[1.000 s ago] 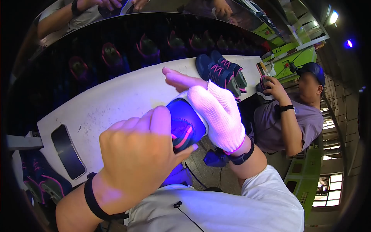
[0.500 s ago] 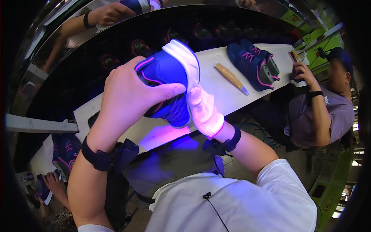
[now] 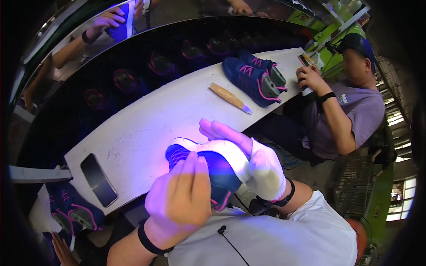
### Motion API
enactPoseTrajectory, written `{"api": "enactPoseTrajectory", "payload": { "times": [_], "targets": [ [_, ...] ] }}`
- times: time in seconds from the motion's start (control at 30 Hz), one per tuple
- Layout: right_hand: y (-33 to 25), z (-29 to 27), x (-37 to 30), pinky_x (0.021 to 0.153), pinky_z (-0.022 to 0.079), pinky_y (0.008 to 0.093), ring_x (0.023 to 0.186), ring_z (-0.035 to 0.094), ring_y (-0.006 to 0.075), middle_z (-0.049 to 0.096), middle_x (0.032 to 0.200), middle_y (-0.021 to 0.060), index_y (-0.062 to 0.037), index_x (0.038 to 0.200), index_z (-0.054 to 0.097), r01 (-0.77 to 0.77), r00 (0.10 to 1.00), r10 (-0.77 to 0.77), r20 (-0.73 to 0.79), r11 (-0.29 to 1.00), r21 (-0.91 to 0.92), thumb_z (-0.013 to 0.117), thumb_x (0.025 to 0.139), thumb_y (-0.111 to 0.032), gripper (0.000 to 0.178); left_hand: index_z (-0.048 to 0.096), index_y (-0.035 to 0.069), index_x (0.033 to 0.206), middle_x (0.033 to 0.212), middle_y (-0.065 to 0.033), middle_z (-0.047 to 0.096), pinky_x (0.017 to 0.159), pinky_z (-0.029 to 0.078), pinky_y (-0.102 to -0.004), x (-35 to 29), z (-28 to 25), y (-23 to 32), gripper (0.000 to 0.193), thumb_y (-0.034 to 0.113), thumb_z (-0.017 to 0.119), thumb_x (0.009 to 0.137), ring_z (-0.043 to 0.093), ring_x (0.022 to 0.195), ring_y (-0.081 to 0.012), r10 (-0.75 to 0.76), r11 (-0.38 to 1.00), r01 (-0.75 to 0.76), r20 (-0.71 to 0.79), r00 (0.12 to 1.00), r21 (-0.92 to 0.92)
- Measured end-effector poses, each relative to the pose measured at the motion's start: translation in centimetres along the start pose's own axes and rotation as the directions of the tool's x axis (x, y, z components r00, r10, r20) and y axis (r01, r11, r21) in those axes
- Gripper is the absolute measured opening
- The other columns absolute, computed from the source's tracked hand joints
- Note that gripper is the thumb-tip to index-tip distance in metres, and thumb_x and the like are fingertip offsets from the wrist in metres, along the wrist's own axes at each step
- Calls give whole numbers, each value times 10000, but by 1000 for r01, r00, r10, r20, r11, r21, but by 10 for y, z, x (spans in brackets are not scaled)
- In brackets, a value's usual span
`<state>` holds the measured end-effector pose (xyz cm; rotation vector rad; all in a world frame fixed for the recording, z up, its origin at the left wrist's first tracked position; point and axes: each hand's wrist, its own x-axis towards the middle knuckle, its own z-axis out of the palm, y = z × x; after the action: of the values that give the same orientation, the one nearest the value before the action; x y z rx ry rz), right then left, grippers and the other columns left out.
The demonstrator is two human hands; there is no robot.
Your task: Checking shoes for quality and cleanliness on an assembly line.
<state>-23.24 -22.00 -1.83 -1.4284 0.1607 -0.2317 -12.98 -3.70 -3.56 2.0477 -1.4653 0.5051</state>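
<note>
Close to my body, between my two hands, is a dark blue sneaker (image 3: 217, 170) with a white sole and pink trim, lit by violet light. Its laced toe end points to the far left and its heel toward me. My left hand (image 3: 179, 199) is closed against the upper, fingers together near the laces; its thumb is hidden. A white glove with bare fingertips covers my right hand (image 3: 264, 168), which cups the sole from the right, with its fingers stretched along the far side.
On the white bench (image 3: 146, 119) lie a wooden-handled tool (image 3: 230, 97), a pair of blue sneakers (image 3: 253, 80) and a phone (image 3: 98, 179). More sneakers (image 3: 73, 208) stand at left. A co-worker (image 3: 350, 102) sits at right; another person's hand (image 3: 62, 248) shows lower left.
The sneaker has come down toward my body and turned, so its heel now faces me. My left hand has shifted from around the collar to the lace side; my right fingers have stretched out.
</note>
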Motion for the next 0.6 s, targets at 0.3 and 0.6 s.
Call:
{"api": "enactPoseTrajectory", "payload": {
  "times": [0.3,0.6],
  "targets": [
    [-12,-8,-16,1081,527,372,1285,677,261,609,1540,206,52,1550,524,-109,992,88,-89,959,-263,509,1130,-341,575,714,-42,1103,1002,-240,790,683,559,-310,2,14,5,252,120,572,972,766,837,-290,182,983,-181,-37,983,24],
    [-24,-3,-15,1195,424,583,1493,458,521,549,1564,275,2,1373,638,230,972,-147,186,399,-887,587,1035,-335,480,730,36,1116,1021,-219,791,697,575,-324,-6,1,-16,348,358,629,1028,761,857,-296,157,969,-165,-57,986,-183]
  ]
}}
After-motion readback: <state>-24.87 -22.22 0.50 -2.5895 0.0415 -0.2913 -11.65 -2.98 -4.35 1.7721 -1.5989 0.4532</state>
